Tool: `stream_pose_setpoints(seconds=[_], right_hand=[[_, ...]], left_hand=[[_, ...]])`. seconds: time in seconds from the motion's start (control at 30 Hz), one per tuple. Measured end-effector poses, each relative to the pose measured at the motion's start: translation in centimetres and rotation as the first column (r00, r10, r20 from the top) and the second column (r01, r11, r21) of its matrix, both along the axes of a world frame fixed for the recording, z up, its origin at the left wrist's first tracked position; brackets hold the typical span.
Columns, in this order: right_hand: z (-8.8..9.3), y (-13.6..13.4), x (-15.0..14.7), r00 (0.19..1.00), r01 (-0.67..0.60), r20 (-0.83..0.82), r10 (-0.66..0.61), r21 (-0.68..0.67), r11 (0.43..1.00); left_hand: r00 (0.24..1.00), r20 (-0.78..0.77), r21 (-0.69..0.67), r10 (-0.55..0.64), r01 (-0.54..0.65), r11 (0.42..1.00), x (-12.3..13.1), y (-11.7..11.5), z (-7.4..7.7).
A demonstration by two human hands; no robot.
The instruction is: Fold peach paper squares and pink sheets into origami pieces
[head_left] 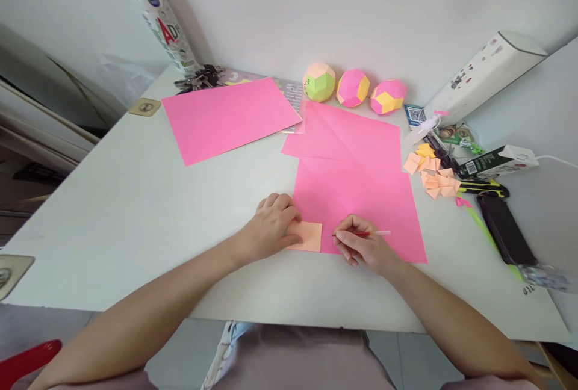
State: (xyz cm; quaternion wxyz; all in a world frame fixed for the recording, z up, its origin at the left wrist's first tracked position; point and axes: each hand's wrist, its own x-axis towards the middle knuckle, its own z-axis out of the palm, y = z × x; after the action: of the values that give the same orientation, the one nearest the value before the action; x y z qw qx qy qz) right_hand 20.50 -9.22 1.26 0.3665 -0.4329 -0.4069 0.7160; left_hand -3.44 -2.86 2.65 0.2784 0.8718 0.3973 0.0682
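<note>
My left hand (pixel 276 229) presses a small peach paper rectangle (pixel 310 236) down, its thumb and curled fingers resting on the left part. This rectangle lies along the near edge of a large pink paper sheet (pixel 370 203). In my right hand (pixel 361 244) is a slim pen (pixel 378 233) with a red and clear barrel, pinched between thumb and fingers. Its tip points left, just beside the rectangle's right edge, over the pink sheet. Whether the tip touches the paper is too small to tell.
Another pink sheet (pixel 230 116) lies back left, near keys (pixel 203 79) and a spray can (pixel 165 23). Three paper balls (pixel 353 88) line the wall. Folded peach pieces (pixel 438 179), a utility knife (pixel 485 188), a black case (pixel 506 227) and a carton (pixel 499 161) crowd the right side.
</note>
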Motion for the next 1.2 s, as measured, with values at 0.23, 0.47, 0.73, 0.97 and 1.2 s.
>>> stream_pose_setpoints(seconds=[0.23, 0.47, 0.73, 0.97, 1.2], right_hand=[[-0.1, 0.0, 0.1, 1.0, -0.009, 0.01, 0.008, 0.014, 1.0], [0.2, 0.0, 0.0, 1.0, -0.027, 0.016, 0.027, 0.031, 0.999], [0.1, -0.4, -0.4, 0.997, -0.002, 0.081, -0.004, 0.075, 0.997], [0.4, -0.9, -1.0, 0.993, 0.049, 0.103, -0.063, 0.134, 0.99], [0.7, -1.1, -1.4, 0.991, 0.13, 0.022, -0.134, 0.121, 0.984]], left_hand=[[1.0, -0.003, -0.069, -0.007, 0.006, 0.998, 0.1, 0.0, -0.1], [1.0, 0.007, -0.033, -0.015, 0.015, 0.999, 0.1, -0.1, -0.1], [1.0, -0.012, -0.064, -0.017, 0.016, 0.998, 0.5, -0.3, 0.4], [0.984, 0.14, 0.007, -0.111, 0.111, 0.994, 0.4, -0.7, 0.0], [0.953, 0.296, -0.11, -0.064, 0.101, 0.989, 1.1, -1.6, 0.3]])
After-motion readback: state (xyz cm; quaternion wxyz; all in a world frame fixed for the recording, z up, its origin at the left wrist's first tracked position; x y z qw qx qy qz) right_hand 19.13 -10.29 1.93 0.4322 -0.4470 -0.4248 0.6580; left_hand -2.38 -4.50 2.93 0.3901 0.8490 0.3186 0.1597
